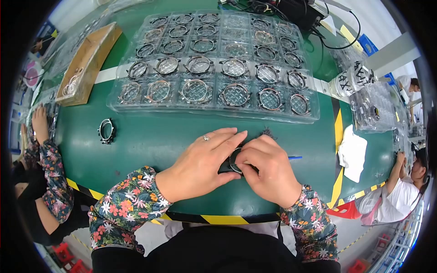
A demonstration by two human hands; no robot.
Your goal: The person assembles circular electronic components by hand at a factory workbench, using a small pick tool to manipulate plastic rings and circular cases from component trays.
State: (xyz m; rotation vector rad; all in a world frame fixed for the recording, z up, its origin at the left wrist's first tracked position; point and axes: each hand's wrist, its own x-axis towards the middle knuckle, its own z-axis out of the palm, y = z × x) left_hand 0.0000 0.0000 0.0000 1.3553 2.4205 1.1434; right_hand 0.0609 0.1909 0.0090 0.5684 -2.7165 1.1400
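Observation:
My left hand (195,161), with a ring on one finger, steadies a round watch case (234,160) low over the green table, its thumb and fingers at the case's left side. From the other side my right hand (268,167) pinches at the case's rim with bent thumb and forefinger. Most of the case is hidden by my hands, and whether anything small sits in the right fingertips does not show. Another dark watch case (107,131) lies alone to the left. Just beyond my right hand are a small heap of dark bits (267,132) and a blue stick-like thing (295,157).
Ahead stands a clear plastic tray (214,108) with rows of round watch cases. An open cardboard box (93,50) is at the left. To the right are a white cloth (353,154), a marked tub (350,83) and stacked clear trays (375,109). Other people sit at both sides.

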